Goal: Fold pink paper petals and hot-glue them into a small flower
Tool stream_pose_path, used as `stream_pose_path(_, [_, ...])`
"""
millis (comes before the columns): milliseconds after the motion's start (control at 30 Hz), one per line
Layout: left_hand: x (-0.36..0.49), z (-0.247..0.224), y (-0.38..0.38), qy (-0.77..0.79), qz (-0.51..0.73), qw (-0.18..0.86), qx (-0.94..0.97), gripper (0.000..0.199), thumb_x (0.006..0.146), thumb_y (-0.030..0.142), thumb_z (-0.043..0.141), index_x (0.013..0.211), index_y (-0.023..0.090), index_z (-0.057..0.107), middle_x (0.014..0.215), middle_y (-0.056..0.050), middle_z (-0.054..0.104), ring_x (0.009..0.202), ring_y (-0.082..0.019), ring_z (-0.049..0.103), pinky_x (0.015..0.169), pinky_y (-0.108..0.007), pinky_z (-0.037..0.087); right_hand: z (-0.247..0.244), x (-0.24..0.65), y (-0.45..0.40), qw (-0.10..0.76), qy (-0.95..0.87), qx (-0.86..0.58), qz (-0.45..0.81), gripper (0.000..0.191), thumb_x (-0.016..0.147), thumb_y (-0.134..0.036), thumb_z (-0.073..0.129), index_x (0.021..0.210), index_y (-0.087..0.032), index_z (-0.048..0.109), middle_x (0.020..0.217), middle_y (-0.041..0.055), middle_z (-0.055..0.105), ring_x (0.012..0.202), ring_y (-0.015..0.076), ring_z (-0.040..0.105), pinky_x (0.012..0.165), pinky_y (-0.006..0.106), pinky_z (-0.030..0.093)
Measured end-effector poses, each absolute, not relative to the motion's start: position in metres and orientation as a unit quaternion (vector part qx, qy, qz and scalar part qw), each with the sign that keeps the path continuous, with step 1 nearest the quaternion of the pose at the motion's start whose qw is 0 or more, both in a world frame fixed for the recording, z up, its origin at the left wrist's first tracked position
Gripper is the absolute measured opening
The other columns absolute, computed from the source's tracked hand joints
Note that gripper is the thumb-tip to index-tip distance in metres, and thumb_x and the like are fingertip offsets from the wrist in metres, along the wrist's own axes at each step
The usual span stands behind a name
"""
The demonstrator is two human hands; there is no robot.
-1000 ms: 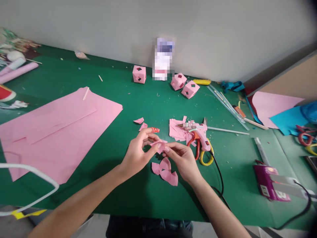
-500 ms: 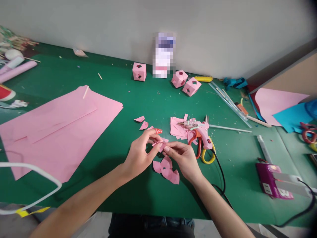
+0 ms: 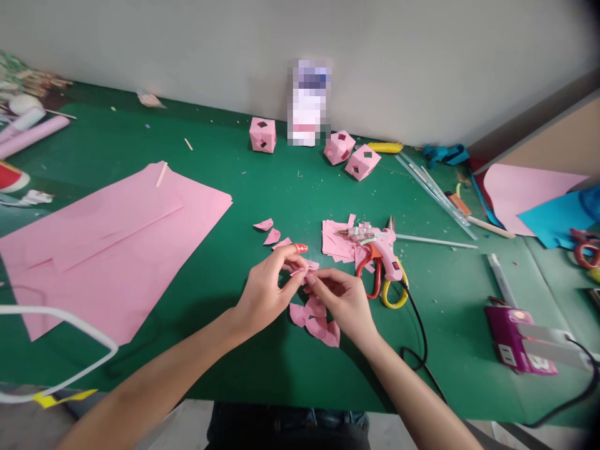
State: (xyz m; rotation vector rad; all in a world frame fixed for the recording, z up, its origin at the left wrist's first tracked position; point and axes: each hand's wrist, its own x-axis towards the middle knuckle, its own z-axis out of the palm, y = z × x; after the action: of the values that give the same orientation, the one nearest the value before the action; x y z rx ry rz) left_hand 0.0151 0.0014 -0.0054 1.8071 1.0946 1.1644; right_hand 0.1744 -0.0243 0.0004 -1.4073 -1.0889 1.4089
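Observation:
My left hand point(image 3: 269, 287) pinches a small pink paper piece point(image 3: 309, 270) between thumb and fingers; its index fingertip has a red wrap. From the right, my right hand point(image 3: 344, 300) grips the same piece with thumb and index finger, the fingertips of both hands nearly touching. Just below them on the green table point(image 3: 225, 369) lie curved pink petals point(image 3: 319, 325) that touch one another. Several loose pink petals point(image 3: 272, 236) lie beyond my left hand. Part of the held piece is hidden by my fingers.
A pink glue gun point(image 3: 387, 250) rests over scissors point(image 3: 395, 294) and pink paper strips point(image 3: 337, 240), right of my hands. Large pink sheets point(image 3: 117, 262) cover the left. Pink paper cubes point(image 3: 263, 135) stand at the back; a purple power socket point(image 3: 509, 337) sits at the right.
My right hand has shifted slightly left and its thumb has changed position on the pink piece, now covering more of the petals below. My left hand has barely moved.

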Motion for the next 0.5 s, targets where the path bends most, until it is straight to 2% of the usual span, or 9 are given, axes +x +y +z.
stream_pose_path(500, [0.0177, -0.0035, -0.0015, 0.43, 0.446, 0.339, 0.708, 0.026, 0.088, 0.013, 0.059, 0.113, 0.019, 0.053, 0.093, -0.003, 0.072, 0.082, -0.013, 0.07, 0.077, -0.026, 0.061, -0.0061, 0.1736, -0.0263, 0.42, -0.448, -0.563, 0.553, 0.029, 0.082, -0.046, 0.068, 0.073, -0.019, 0.062, 0.06, -0.0016, 0.058, 0.049, 0.0099, 0.046, 0.046, 0.023, 0.036])
